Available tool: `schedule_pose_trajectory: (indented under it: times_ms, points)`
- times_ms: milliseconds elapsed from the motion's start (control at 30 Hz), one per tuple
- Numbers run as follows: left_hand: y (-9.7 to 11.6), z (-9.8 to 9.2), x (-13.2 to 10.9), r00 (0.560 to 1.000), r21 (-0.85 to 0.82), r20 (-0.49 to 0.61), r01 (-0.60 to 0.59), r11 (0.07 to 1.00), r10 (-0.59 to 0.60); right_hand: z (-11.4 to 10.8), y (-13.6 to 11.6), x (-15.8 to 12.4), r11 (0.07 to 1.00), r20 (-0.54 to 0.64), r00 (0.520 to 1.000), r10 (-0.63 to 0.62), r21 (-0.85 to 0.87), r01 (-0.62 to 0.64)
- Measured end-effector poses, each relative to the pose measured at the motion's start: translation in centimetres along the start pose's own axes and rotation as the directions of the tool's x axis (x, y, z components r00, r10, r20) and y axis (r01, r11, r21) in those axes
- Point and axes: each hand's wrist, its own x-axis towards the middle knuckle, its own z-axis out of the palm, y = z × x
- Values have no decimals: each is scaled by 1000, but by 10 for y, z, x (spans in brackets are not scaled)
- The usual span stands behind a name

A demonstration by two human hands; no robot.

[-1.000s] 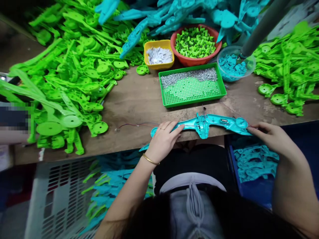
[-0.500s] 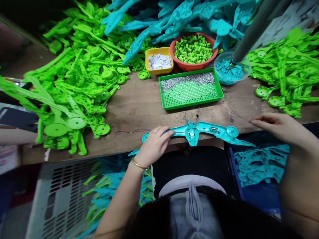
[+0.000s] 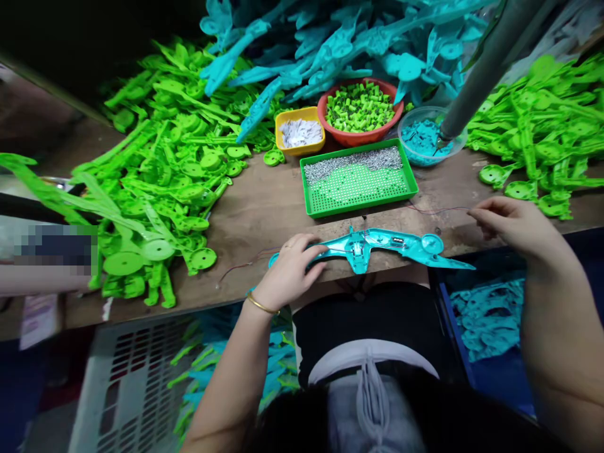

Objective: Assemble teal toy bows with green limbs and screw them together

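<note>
Wooden bench (image 3: pixel 264 201): left hand (image 3: pixel 287 274) lies spread on the teal shell (image 3: pixel 377 242); right hand (image 3: pixel 514 223), just beside it, pinches a thin wire (image 3: pixel 438 211).

We sat at a worn brown wooden table (image 3: pixel 264 201), its surface scuffed and its front edge rough. A grey metal pole (image 3: pixel 486 63) rose at a slant from the far right of it. Behind the table on the left, the room fell away into darkness (image 3: pixel 70 38), while even, bright light lay over the tabletop. Below the table edge stood a white slatted crate (image 3: pixel 127 384) on the left and a blue bin (image 3: pixel 495 377) on the right.
</note>
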Motion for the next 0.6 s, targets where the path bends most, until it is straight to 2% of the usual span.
schedule_pose_trajectory:
  times_ms: [167, 267, 367, 433, 467, 533, 600]
  points:
    - [6, 6, 61, 986, 108, -165, 14, 994, 4, 2, -1, 3, 998, -94, 995, -37, -48, 32]
    - [1, 16, 99, 998, 199, -60, 33, 980, -21, 5, -3, -2, 996, -91, 994, -61, -65, 55]
    - [-4, 19, 117, 1000, 212, 4, 4, 977, -5, 9, -5, -5, 994, -65, 994, -84, -82, 78]
    - [-6, 16, 119, 999, 195, -27, -24, 980, 29, 12, -5, -6, 991, 9, 995, -104, -89, 104]
    - [-7, 14, 118, 998, 184, -42, -32, 982, 40, 12, -5, -7, 989, 85, 989, -122, -76, 129]
    - [-7, 11, 116, 998, 168, -51, -34, 985, 43, 10, -5, -9, 985, 270, 949, -162, -17, 173]
    - [-6, 10, 114, 999, 168, -37, -19, 986, 26, 1, -5, -13, 986, 345, 924, -166, 81, 147]
